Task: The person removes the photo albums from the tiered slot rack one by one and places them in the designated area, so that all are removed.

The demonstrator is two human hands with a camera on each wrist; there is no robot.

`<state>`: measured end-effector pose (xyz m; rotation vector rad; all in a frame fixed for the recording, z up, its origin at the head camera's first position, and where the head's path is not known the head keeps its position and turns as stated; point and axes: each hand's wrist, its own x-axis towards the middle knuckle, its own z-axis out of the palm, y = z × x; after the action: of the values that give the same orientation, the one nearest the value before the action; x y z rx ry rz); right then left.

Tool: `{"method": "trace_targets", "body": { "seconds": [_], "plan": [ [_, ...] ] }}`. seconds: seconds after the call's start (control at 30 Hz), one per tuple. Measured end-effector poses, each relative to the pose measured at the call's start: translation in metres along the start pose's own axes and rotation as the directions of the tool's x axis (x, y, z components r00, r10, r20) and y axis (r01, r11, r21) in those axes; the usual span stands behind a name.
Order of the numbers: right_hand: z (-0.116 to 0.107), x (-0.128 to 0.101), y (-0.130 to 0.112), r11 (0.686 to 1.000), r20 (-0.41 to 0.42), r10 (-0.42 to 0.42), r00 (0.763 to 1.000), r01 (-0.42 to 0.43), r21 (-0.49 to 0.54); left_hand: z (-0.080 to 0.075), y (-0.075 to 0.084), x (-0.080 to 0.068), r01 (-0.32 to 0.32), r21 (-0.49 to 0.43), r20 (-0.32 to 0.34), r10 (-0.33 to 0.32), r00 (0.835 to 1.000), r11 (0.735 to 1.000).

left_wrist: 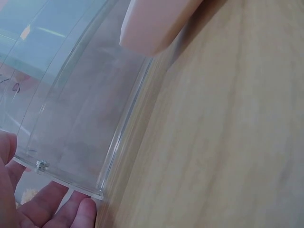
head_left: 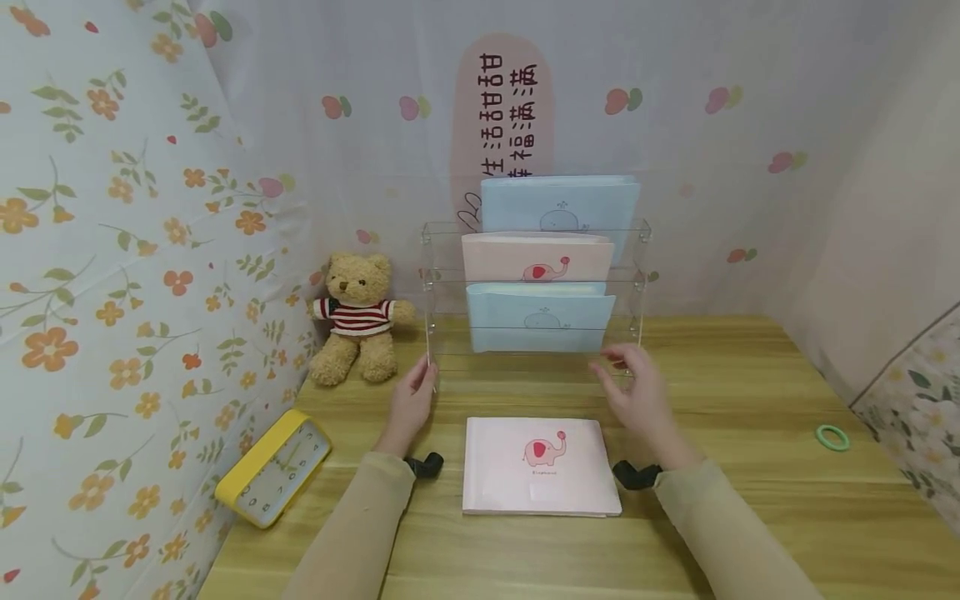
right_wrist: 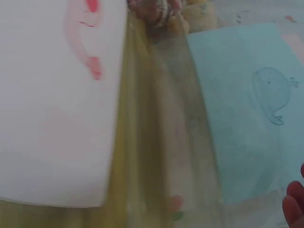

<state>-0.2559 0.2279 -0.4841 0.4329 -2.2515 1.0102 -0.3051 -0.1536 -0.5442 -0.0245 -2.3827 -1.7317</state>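
Note:
A clear tiered rack (head_left: 430,304) stands towards the back of the wooden table. It holds a light blue whale folder (head_left: 517,204) at the top, a pink elephant folder (head_left: 491,260) in the middle and another blue whale folder (head_left: 502,333) below. My left hand (head_left: 412,396) grips the rack's left side; in the left wrist view, its fingers (left_wrist: 45,199) lie behind the clear side panel (left_wrist: 71,183). Near the rack's lower right corner, my right hand (head_left: 636,392) has thumb and fingers apart, holding nothing. A pink elephant folder (head_left: 495,475) lies flat between my forearms.
A teddy bear (head_left: 356,321) in a striped sweater sits left of the rack. Nearer on the left is a yellow clock (head_left: 273,467). A green ring (head_left: 832,437) lies at the right. Patterned curtains (head_left: 712,167) hang behind and at the sides.

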Motion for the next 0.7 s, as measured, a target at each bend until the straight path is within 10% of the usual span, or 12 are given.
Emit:
{"method": "trace_targets", "body": {
  "seconds": [0.1,0.33,0.7],
  "plan": [
    [-0.013,0.029,-0.007,0.998,-0.046,0.056,0.997,-0.057,-0.018,0.0,0.001,0.0,-0.001,0.007,0.0,0.001,1.0,1.0],
    [-0.026,0.08,-0.019,0.963,0.126,0.267,0.955,-0.261,-0.059,0.0,0.0,-0.001,0.003,0.002,-0.001,-0.003,1.0,1.0],
    [-0.014,0.1,-0.022,0.976,0.145,0.217,0.965,-0.212,-0.05,0.0,0.0,0.001,0.0,0.001,-0.003,0.0,1.0,1.0]
  ]
}}
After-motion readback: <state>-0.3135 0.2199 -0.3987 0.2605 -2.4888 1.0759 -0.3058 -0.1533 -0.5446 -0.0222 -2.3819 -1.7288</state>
